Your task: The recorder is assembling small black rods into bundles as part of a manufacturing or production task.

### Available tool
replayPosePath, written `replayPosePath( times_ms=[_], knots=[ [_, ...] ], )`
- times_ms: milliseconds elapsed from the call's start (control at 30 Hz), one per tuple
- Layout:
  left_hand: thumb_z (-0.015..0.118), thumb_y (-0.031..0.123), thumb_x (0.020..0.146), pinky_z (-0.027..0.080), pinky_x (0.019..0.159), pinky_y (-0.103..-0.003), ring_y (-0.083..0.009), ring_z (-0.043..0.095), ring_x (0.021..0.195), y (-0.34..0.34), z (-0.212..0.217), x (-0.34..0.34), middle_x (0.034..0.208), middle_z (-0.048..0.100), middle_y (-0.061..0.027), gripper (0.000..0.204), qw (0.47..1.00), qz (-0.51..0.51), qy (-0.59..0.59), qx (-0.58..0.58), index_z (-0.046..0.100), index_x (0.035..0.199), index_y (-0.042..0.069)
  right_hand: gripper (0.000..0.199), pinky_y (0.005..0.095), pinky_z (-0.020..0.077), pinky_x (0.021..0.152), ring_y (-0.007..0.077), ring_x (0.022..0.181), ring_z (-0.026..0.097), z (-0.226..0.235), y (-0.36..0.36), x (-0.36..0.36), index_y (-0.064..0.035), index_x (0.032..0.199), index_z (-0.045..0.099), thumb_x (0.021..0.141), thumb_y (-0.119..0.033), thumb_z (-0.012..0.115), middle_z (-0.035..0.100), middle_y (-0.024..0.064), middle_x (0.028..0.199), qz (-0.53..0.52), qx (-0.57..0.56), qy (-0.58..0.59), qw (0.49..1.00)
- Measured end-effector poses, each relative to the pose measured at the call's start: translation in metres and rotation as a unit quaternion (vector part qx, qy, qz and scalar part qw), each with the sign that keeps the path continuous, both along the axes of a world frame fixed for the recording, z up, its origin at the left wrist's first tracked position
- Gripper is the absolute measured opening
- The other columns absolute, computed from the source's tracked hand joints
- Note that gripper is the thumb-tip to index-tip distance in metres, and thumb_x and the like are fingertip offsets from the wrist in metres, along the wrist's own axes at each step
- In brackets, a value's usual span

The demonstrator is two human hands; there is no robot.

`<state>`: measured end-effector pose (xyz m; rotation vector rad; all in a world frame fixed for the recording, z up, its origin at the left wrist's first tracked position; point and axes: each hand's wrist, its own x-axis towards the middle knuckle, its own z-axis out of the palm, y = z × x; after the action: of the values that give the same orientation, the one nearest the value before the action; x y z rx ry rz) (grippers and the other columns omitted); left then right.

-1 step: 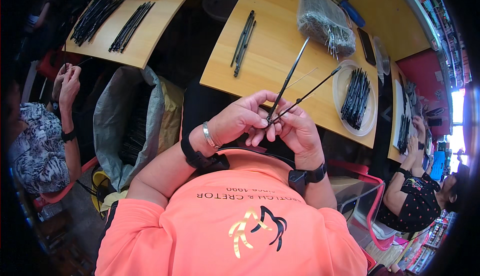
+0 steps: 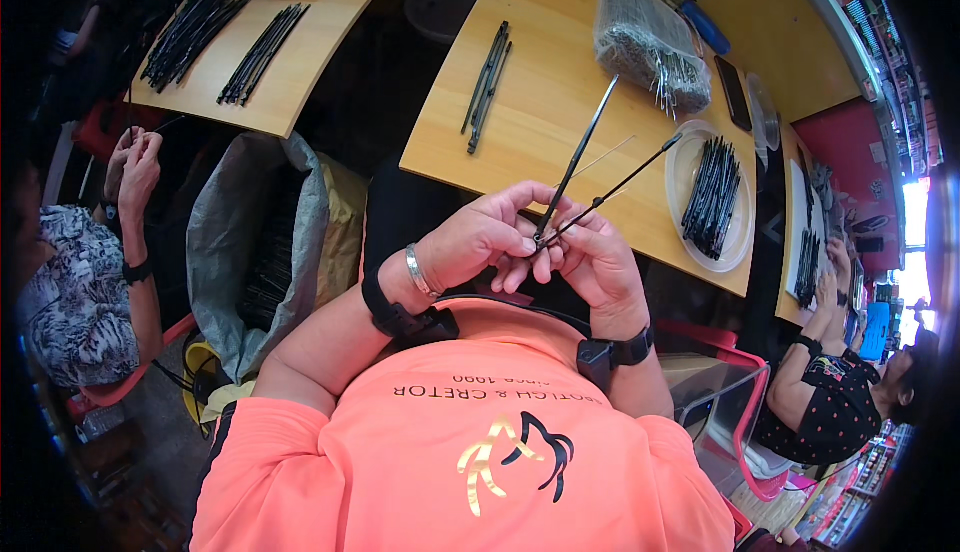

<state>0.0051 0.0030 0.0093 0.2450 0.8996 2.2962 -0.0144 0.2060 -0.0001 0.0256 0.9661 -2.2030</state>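
Black rods [image 2: 577, 159] fan toward one and two o'clock from the pinching grip of left hand [image 2: 482, 242] and right hand [image 2: 602, 260], curled together; inverted dark lettering [image 2: 480, 391] crosses the orange shirt [image 2: 410, 457].

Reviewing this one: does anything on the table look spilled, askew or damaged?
On the far side of the table, thin silvery wires stick out untidily from the near end of a clear container. I can't tell if it's tipped; no obvious damage shows.

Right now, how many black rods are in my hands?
2: a steeper rod and, to its right, a flatter rod, held between your left hand and right hand. Others may be hidden.
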Motion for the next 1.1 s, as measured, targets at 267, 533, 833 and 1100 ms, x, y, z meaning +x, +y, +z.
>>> replayPosePath(
  times_ms=[267,533,833,1100],
  knots=[
    [0.048,0.0,0.081,0.042,0.04,-0.022,-0.0194,0.059,0.047,0.001,-0.003,0.001,0.08,0.064,-0.0209,0.047,1.0,-0.001,0.0,0.001,0.036,0.126,0.0,0.009,0.0254,0.0506,0.065,0.0148,0.068,0.06,0.001,-0.001,0.001,0.0,0.094,0.057,0.087,-0.005,0.055,0.063,0.01,0.084,-0.008,0.004,0.003,1.0],
    [0.048,0.0,0.081,0.043,0.039,-0.022,-0.0191,0.059,0.047,0.0,-0.006,0.0,0.08,0.064,-0.0203,0.045,0.999,-0.021,-0.02,0.018,0.038,0.125,-0.001,0.01,0.0258,0.0507,0.064,0.0148,0.068,0.06,0.004,-0.001,0.0,-0.0006,0.096,0.057,0.086,-0.002,0.053,0.063,0.0093,0.082,0.017,0.014,-0.001,1.0],
    [0.049,-0.001,0.082,0.043,0.039,-0.022,-0.0185,0.059,0.046,0.0,0.001,0.001,0.078,0.064,-0.0198,0.046,1.0,-0.016,-0.004,-0.02,0.037,0.127,0.001,0.011,0.0274,0.0523,0.065,0.0166,0.069,0.061,-0.007,0.001,-0.002,-0.002,0.096,0.058,0.085,-0.001,0.053,0.062,0.0101,0.085,0.001,-0.025,-0.014,1.0],
    [0.049,0.0,0.08,0.043,0.038,-0.022,-0.0187,0.059,0.046,0.0,-0.001,0.001,0.078,0.064,-0.0203,0.046,1.0,-0.006,-0.012,-0.021,0.038,0.124,0.0,0.011,0.0272,0.052,0.066,0.0161,0.071,0.062,-0.008,0.001,-0.002,-0.0018,0.096,0.058,0.086,-0.003,0.054,0.062,0.0097,0.085,0.012,-0.023,-0.02,0.999]
  ],
)
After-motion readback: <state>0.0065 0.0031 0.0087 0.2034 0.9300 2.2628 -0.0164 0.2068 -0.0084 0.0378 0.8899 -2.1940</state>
